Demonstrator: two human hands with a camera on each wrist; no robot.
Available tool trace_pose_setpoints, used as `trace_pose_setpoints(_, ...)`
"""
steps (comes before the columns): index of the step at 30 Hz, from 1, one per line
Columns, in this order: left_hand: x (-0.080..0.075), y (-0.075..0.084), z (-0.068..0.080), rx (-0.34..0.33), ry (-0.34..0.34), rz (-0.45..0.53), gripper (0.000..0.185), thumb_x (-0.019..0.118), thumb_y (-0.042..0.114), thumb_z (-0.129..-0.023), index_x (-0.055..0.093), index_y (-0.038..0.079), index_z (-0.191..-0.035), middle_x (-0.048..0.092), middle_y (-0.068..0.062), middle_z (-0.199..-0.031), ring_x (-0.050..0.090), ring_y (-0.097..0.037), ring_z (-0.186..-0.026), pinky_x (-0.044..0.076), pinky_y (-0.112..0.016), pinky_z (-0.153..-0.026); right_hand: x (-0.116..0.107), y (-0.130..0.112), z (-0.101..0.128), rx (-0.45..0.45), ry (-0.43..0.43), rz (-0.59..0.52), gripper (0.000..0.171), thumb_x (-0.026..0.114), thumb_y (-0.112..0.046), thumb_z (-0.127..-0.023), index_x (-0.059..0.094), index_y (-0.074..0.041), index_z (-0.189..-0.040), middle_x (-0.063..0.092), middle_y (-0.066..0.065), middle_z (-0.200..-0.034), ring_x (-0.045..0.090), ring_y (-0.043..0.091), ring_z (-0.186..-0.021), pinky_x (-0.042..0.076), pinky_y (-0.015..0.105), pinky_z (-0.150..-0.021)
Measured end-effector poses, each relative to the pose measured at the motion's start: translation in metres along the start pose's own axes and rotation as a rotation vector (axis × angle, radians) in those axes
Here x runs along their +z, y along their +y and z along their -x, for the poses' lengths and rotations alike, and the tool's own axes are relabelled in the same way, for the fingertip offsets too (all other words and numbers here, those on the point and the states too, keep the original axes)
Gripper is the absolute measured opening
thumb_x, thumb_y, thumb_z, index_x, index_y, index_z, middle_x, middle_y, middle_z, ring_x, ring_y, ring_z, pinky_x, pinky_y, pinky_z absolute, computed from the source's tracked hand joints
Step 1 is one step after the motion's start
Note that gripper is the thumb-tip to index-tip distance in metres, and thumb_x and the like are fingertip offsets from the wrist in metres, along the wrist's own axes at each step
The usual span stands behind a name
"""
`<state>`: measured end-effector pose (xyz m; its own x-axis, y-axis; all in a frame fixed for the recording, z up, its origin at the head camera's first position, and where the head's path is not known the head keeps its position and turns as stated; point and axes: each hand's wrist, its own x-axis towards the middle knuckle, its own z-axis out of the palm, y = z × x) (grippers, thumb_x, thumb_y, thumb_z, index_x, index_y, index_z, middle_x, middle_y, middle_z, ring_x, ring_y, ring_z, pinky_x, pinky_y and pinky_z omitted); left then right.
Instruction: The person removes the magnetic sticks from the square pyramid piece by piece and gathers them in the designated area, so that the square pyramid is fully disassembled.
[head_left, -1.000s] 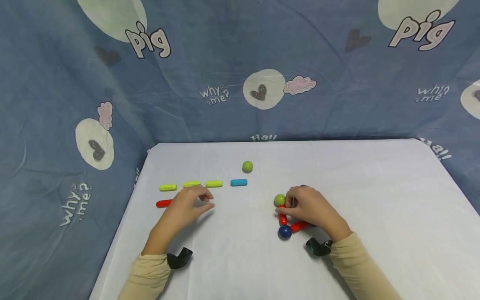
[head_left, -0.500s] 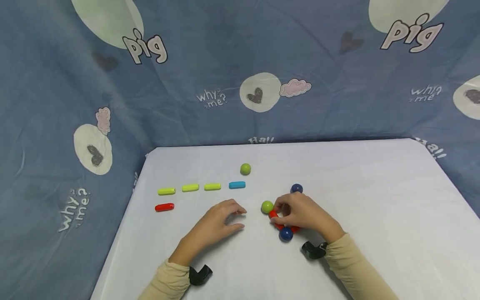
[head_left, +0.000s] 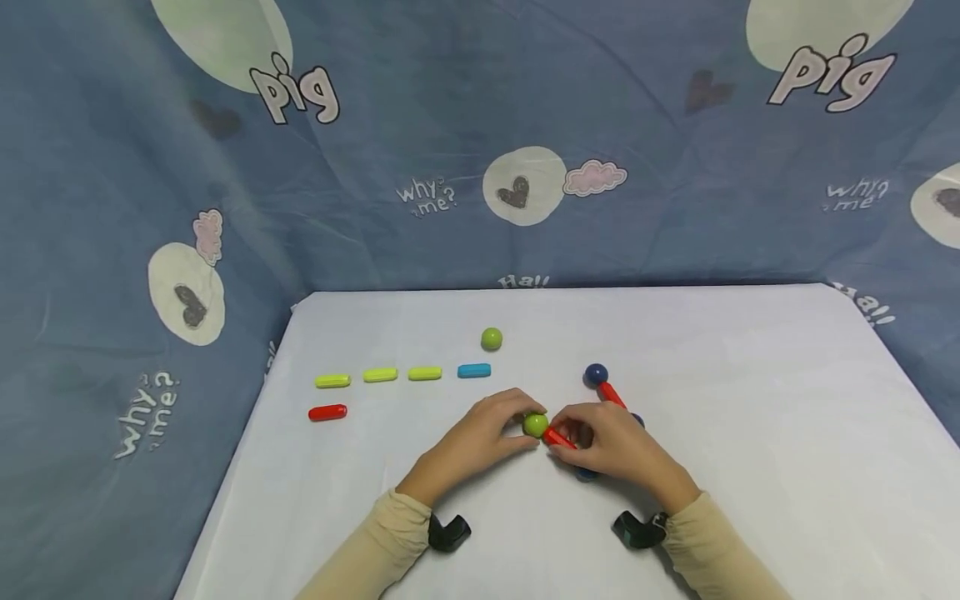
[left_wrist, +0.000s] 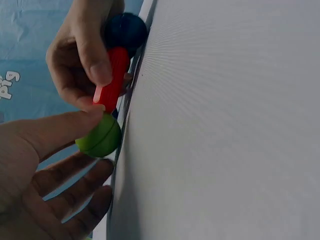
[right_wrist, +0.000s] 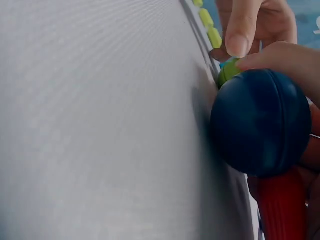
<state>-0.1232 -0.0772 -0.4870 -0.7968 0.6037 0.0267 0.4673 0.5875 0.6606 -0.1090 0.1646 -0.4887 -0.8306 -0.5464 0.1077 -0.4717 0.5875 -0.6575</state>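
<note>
Pinching a green ball (head_left: 536, 425), the left hand (head_left: 486, 432) meets the right hand (head_left: 617, 442) over the white table (head_left: 525, 550) in my head view. The right hand grips a red rod (head_left: 559, 439) whose long axis slants from the green ball, at its far-left end, toward a mostly hidden near blue ball (head_left: 587, 475). Beyond the right hand, a far red rod (head_left: 612, 394) slopes rightward and toward me from a far blue ball (head_left: 596, 375). Three yellow-green rods (head_left: 380, 375) and a blue rod (head_left: 474, 371) lie crosswise, roughly end to end.

My left wrist view shows the red rod nearly upright, leaning slightly right, between the green ball below and blue above; the left hand's other fingers spread loosely.

My right wrist view has the near blue ball in front, a second red rod (right_wrist: 282, 207) running downward from it; I cannot tell the right hand's grip here.
</note>
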Motion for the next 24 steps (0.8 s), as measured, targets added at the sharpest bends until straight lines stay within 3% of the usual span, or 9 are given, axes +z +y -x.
trace_pose_setpoints(9,0.0072,-0.002,-0.0071,-0.009,0.025,0.131,0.031,0.083,0.019,-0.089,0.071,0.017,-0.118,0.072,0.005,-0.106,0.064,-0.007,-0.093,0.05,-0.024,-0.081,0.0009,0.0064,0.0033,0.013,0.004,-0.021,0.017,0.085,-0.028,-0.085,0.072,-0.023,-0.095,0.062,-0.017,-0.076,0.056,-0.002,-0.068,0.05,0.018,-0.063)
trace_pose_setpoints(16,0.0075,-0.0041,-0.0067,0.02,0.057,0.139,0.029,0.083,0.018,-0.088,0.071,0.016,-0.115,0.071,0.005,-0.1,0.062,-0.007,-0.087,0.048,-0.022,-0.076,-0.0008,0.0054,0.0023,0.02,-0.016,-0.033,0.015,0.083,-0.027,-0.087,0.072,-0.022,-0.096,0.062,-0.016,-0.076,0.055,-0.002,-0.067,0.049,0.019,-0.062)
trace_pose_setpoints(24,0.0073,-0.0051,-0.0059,-0.002,0.062,0.14,0.028,0.083,0.018,-0.088,0.071,0.017,-0.114,0.071,0.006,-0.097,0.062,-0.008,-0.086,0.048,-0.022,-0.075,-0.0005,0.0044,0.0012,0.026,-0.033,-0.05,0.015,0.082,-0.026,-0.088,0.072,-0.021,-0.098,0.061,-0.015,-0.076,0.054,-0.002,-0.067,0.049,0.019,-0.062)
